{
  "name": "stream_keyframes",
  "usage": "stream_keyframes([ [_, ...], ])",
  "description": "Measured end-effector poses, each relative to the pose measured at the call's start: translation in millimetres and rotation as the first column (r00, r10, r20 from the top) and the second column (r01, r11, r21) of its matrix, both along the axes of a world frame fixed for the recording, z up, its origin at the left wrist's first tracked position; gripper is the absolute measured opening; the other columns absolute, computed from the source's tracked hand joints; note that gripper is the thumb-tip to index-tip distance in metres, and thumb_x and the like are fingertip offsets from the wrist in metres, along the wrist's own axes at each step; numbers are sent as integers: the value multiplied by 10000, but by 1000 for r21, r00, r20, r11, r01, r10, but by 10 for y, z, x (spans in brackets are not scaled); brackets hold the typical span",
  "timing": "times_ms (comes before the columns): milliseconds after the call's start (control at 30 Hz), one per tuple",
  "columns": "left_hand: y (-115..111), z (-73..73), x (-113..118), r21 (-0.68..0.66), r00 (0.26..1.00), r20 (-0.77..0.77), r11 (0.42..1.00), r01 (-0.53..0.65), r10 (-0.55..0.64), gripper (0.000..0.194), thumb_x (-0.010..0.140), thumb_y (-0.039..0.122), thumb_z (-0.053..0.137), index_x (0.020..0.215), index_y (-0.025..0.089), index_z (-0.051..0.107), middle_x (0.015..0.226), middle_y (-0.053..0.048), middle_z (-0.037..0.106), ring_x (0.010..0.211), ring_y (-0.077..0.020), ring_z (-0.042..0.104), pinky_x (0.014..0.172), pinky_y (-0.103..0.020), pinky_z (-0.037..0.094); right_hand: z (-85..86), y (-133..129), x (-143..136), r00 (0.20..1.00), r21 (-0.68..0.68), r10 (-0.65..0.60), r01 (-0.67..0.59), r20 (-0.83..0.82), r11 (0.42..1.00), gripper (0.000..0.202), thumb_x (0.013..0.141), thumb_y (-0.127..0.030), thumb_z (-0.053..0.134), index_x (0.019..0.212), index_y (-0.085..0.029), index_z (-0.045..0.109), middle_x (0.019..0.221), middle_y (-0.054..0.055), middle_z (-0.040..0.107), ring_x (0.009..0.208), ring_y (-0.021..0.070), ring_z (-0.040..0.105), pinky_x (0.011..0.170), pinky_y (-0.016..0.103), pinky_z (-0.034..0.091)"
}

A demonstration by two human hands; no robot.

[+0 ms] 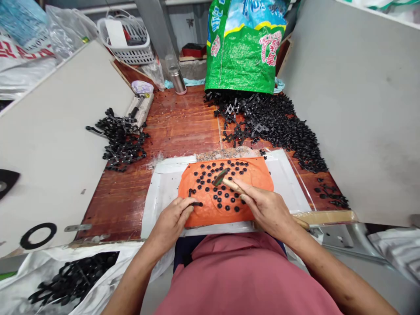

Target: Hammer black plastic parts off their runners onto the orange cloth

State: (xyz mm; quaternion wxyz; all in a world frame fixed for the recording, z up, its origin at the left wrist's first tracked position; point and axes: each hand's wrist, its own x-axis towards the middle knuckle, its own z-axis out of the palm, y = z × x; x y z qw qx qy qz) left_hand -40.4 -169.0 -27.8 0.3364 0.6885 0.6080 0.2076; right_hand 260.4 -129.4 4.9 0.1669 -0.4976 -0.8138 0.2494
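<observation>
My right hand (267, 208) is closed round the wooden handle of a small hammer (231, 184), whose dark head lies above the orange cloth (197, 218). On the left part of that cloth, my left hand (172, 218) pinches a small black plastic piece (197, 204) between thumb and fingers. Many round black plastic caps (227, 207) sit spread over the cloth, mostly around and below the hammer head. One more small black piece (190, 192) rests just beyond my left fingertips.
Black plastic parts (278, 122) form a large heap at right, below a green bag (241, 65). A smaller pile (123, 140) lies at left, near a second hammer (136, 108). A steel flask (177, 81) and white basket (131, 53) stand behind. Grey panels (361, 109) flank the table.
</observation>
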Motion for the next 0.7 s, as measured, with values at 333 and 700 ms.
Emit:
stream_keyframes([
  [333,315,-33,60,137,932,-282,971,-197,229,318,992,400,398,970,231,667,926,-47,770,880,-240,721,780,-313,476,-143,-95,177,995,-34,-98,98,12,995,498,1073,-289,431,1558,-395,410,1379,-3,680,1089,230,739,881,362,602],
  [700,359,-139,173,157,843,-505,980,-122,186,272,1020,317,443,957,207,683,931,-63,781,887,-232,734,747,-292,472,-215,-85,171,996,-21,-81,82,49,996,499,1069,-288,430,1553,-411,411,1365,-19,688,1054,218,752,806,324,606],
])
